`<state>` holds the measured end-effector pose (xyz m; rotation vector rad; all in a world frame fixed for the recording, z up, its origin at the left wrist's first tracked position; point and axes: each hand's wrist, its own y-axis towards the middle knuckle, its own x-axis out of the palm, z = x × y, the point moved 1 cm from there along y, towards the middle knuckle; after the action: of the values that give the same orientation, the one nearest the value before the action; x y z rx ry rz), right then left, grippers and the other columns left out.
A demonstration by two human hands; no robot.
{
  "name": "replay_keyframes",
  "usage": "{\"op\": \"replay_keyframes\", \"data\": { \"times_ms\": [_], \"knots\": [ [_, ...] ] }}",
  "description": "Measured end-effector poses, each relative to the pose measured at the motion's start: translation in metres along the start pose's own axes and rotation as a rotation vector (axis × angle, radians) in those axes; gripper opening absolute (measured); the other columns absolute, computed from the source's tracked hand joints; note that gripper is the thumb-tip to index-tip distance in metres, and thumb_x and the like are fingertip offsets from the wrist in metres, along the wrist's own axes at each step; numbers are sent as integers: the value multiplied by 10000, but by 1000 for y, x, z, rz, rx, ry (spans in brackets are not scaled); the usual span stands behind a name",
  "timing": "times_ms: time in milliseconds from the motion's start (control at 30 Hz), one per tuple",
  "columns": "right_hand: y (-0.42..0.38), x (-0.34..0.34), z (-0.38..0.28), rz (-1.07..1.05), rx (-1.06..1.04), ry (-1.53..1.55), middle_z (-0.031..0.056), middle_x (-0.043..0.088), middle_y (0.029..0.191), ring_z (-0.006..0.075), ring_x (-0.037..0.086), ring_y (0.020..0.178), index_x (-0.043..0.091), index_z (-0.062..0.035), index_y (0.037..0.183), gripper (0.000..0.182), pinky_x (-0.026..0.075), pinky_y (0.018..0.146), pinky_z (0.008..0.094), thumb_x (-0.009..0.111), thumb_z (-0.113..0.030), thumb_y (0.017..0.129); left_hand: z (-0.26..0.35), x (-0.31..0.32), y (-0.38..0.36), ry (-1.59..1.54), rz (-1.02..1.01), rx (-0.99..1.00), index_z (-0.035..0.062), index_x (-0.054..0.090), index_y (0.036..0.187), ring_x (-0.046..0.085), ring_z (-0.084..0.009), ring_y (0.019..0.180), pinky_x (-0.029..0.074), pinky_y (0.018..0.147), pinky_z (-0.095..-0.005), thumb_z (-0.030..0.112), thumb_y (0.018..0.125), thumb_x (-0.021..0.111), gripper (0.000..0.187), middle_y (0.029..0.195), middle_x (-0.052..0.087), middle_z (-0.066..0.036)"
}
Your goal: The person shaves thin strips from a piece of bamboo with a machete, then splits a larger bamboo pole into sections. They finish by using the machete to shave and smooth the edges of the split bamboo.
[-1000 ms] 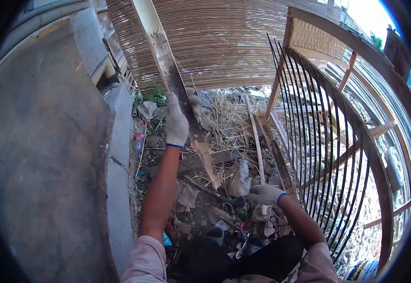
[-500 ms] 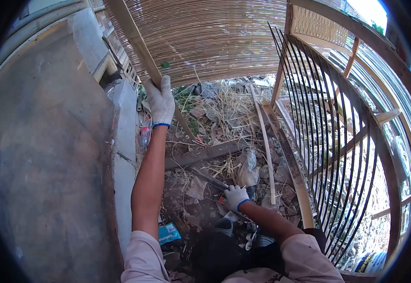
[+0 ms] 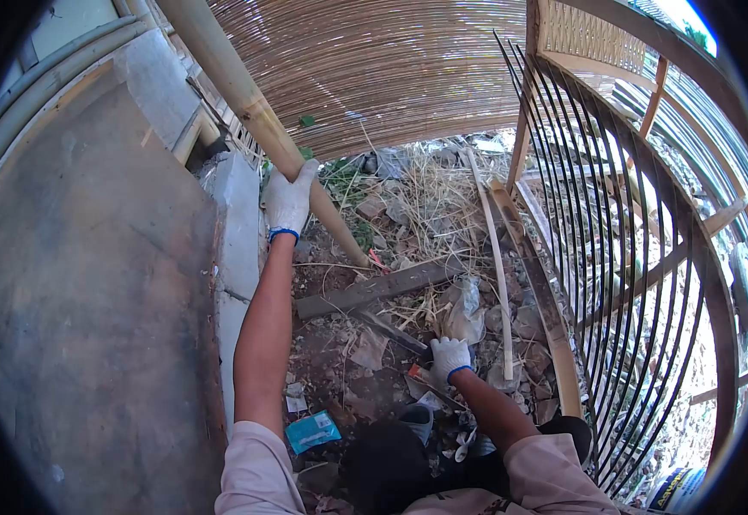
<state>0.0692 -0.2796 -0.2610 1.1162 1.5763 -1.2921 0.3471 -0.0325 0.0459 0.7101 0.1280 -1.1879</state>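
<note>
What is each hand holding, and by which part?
The left hand grips the bamboo pole along its lower part; the right hand grips the long-bladed tool by its handle end.

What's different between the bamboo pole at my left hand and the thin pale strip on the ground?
The bamboo pole is thick and rounded; the pale strip is thin and narrow. The pole slants up through the grip of your left hand, while the strip lies on the littered ground, untouched. Both are long.
</note>
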Motion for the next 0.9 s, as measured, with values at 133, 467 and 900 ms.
{"op": "replay_keyframes", "data": {
  "times_ms": [133, 467, 900],
  "knots": [
    [-2, -43, -1, -255, 47, 168, 207, 717, 1196, 375, 686, 1156, 718, -54, 1187, 636, 518, 1009, 470, 733, -537, 774, 7, -5, 13, 71, -124, -60, -38, 660, 1163, 720, -332, 1018, 534, 902, -414, 431, 892, 793, 558, 1108, 743, -193],
    [-7, -66, 34, -391, 132, 488, 270, 735, 1153, 419, 702, 1103, 742, 14, 1144, 664, 530, 974, 466, 625, -569, 846, -36, -7, 84, -540, -28, -97, -31, 602, 1197, 662, -167, 914, 548, 820, -324, 264, 1044, 647, 335, 1071, 680, -105],
    [-123, -198, 54, -288, 368, 1060, 98, 736, 911, 173, 687, 839, 728, -9, 1130, 480, 540, 799, 344, 729, -434, 908, 17, -46, 68, -151, -198, 20, -29, 626, 1251, 677, -213, 1044, 517, 927, -356, 218, 1032, 604, 330, 1143, 720, -140]
  ]
}}
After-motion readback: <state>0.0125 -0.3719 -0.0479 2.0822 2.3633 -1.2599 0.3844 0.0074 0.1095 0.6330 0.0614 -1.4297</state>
